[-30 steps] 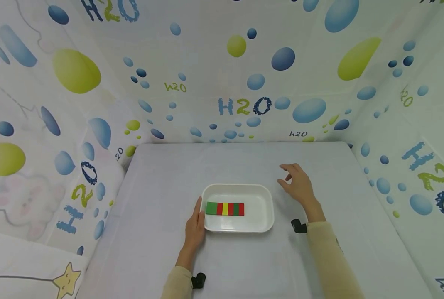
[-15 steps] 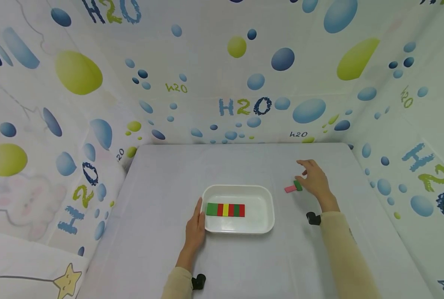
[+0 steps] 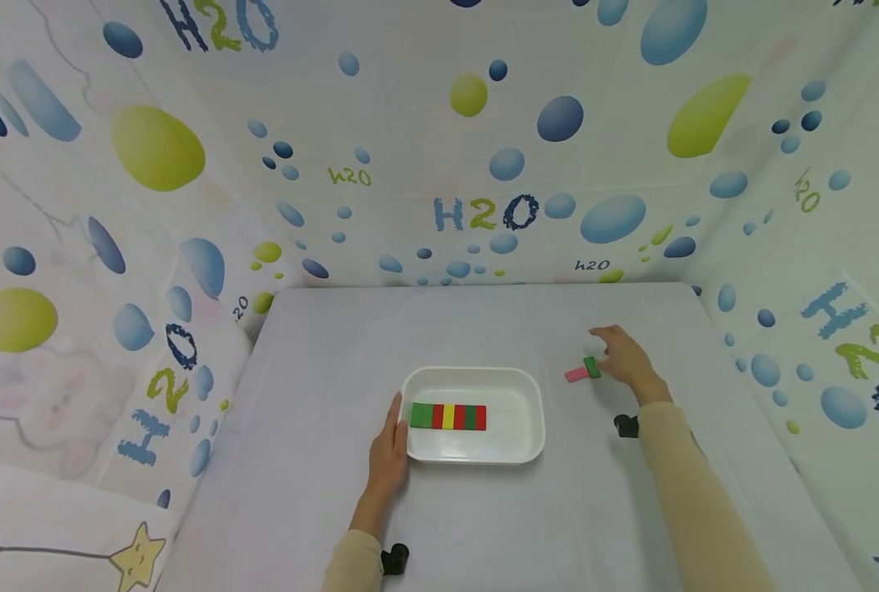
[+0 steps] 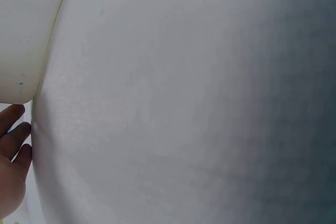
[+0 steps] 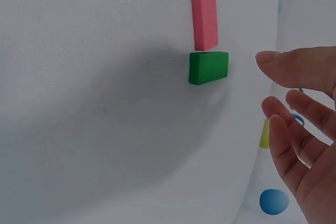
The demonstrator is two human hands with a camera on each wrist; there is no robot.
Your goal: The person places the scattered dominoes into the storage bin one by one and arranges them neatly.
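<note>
My left hand [image 3: 387, 452] lies along the left side of a white tray [image 3: 513, 457], its extended fingers touching the edge; in the left wrist view, fingertips [image 4: 16, 132] show beside the tray's wall [image 4: 26, 51]. Inside the tray, green, red and yellow blocks [image 3: 448, 417] form one straight row. To the tray's right, a pink block [image 3: 576, 375] and a green block [image 3: 592, 367] lie on the table, end to side. Just right of them my right hand [image 3: 627, 359] hovers with thumb and fingers apart, holding nothing; the right wrist view shows the green block [image 5: 209, 67] near its thumb.
A white cloth covers the table [image 3: 321, 353]. Around it hang white curtains [image 3: 409, 99] printed with blue and green dots. A black wrist camera [image 3: 395, 559] sits at the left cuff, another wrist camera [image 3: 626, 426] at the right.
My right hand has shifted right, away from the tray, and the pink and green blocks it had hidden now show on the table. My left hand has stayed at the tray.
</note>
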